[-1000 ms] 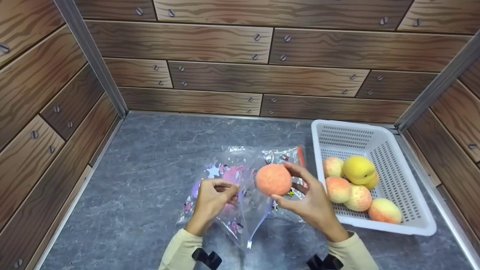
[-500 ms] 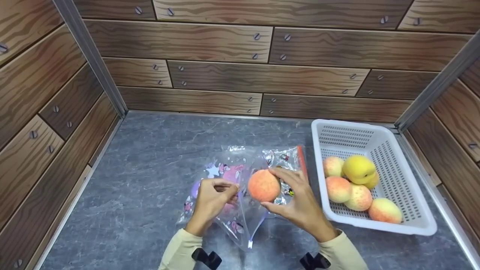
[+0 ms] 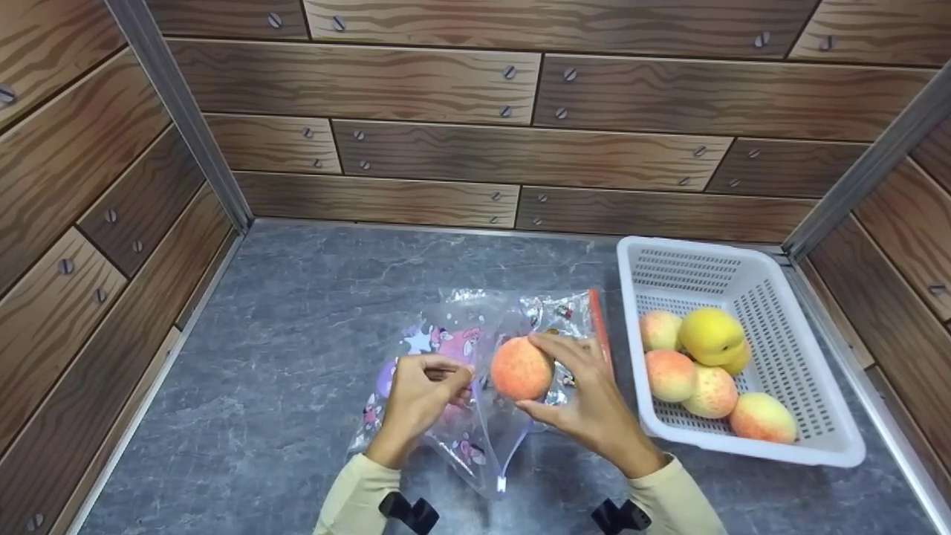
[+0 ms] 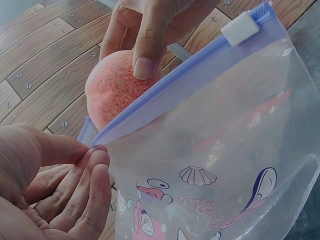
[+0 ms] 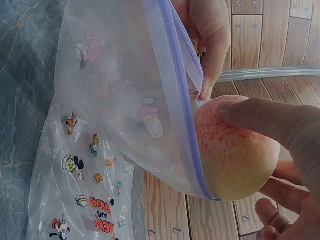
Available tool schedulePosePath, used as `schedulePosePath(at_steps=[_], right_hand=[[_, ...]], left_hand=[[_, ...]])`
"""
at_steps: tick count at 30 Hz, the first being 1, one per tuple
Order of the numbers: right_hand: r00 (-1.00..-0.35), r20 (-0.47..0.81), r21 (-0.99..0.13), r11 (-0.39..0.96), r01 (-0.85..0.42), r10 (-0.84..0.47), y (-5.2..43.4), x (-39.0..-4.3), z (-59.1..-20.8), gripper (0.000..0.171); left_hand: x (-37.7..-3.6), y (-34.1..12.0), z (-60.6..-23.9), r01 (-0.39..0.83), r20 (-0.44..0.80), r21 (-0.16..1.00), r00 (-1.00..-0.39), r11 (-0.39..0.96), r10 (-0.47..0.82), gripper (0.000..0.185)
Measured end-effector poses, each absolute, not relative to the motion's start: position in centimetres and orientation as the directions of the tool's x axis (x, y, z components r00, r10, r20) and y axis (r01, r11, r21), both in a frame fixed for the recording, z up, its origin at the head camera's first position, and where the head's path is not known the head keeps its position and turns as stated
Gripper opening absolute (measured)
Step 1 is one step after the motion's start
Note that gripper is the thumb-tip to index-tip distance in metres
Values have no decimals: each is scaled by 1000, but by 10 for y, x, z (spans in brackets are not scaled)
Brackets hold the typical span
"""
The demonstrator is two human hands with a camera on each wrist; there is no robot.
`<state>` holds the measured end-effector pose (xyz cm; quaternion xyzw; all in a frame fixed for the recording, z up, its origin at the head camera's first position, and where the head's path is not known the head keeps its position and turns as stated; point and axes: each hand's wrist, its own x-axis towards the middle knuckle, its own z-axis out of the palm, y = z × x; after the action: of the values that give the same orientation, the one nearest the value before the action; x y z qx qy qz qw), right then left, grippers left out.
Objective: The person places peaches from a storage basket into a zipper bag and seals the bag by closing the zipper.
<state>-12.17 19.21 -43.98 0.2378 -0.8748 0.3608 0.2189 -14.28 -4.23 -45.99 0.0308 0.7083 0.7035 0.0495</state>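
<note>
My left hand [image 3: 422, 391] pinches the purple zip edge of a clear cartoon-printed bag [image 3: 464, 416] and holds its mouth up off the grey counter. In the left wrist view the thumb and fingertips [image 4: 95, 155] nip the bag [image 4: 220, 165] at its rim. My right hand [image 3: 576, 386] grips an orange-pink peach [image 3: 521, 368] right at the bag's mouth. The peach [image 5: 232, 150] touches the zip strip in the right wrist view, with my fingers [image 5: 265, 117] curled over it. The peach [image 4: 117, 85] shows behind the rim in the left wrist view.
A white slotted basket [image 3: 787, 297] stands to the right with several peaches and a yellow fruit [image 3: 709, 334] in it. A second printed bag with a red zip [image 3: 576, 316] lies flat under the held one. Wood-pattern walls close in the counter on three sides.
My right hand has brought the peach left and down from beside the basket to the bag's mouth. My left hand has kept its pinch on the bag, almost unmoved.
</note>
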Motion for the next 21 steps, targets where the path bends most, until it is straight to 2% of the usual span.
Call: schedulePosePath(at_steps=[8,11,16,21], right_hand=[[-803,536,-545,619,-565,-261,189,-121,-442,79],[-805,534,-552,615,-563,-258,189,-122,-441,73],[-750,619,-536,574,-620,-232,191,-125,-439,57],[-701,685,-516,548,-658,-197,194,-127,-435,52]], left_hand=[[-144,-43,-460,-27,-27,1000,-992,3,123,13],[-144,-43,-458,-21,-19,1000,-992,-11,128,14],[-145,-41,-456,-5,0,999,-989,-35,146,15],[-146,-40,-455,-10,0,998,-988,-64,156,15]])
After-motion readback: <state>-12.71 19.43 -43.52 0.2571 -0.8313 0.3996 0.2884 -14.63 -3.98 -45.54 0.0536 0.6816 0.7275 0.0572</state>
